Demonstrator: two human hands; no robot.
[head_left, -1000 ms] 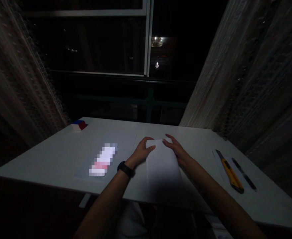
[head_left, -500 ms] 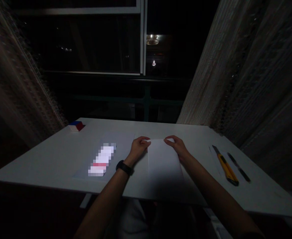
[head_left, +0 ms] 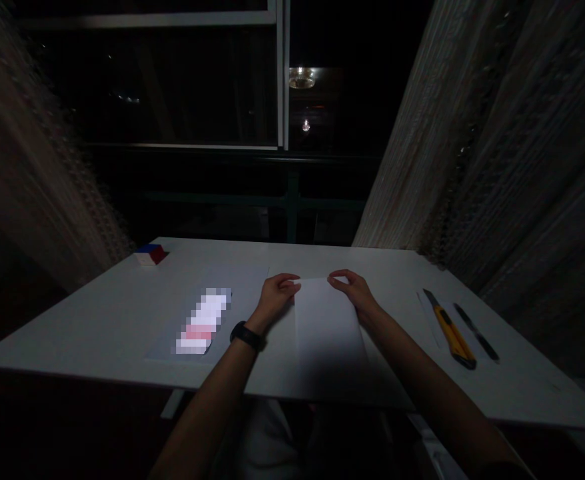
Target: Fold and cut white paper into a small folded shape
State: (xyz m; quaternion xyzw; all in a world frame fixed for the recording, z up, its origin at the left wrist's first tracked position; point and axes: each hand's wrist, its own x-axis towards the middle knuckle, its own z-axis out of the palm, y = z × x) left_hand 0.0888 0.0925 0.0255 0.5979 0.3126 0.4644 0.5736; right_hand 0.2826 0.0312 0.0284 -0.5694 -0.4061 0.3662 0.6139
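A white sheet of paper (head_left: 325, 320) lies on the white table in front of me, its lower part in dark shadow. My left hand (head_left: 277, 295) pinches its far left corner between thumb and fingers, and a black watch is on that wrist. At the far right corner, my right hand (head_left: 353, 291) grips the same sheet, thumb on top and fingers curled behind the edge. The fingertips under the paper are hidden.
On the left, a phone with a lit, blurred screen (head_left: 204, 321) rests on another pale sheet (head_left: 160, 348). A coloured cube (head_left: 149, 254) sits at the far left of the table (head_left: 97, 320). To the right lie a yellow box cutter (head_left: 450, 331) and a dark pen (head_left: 476, 333).
The view has shifted very slightly. Both hands keep hold of the paper's far corners, with almost no movement.
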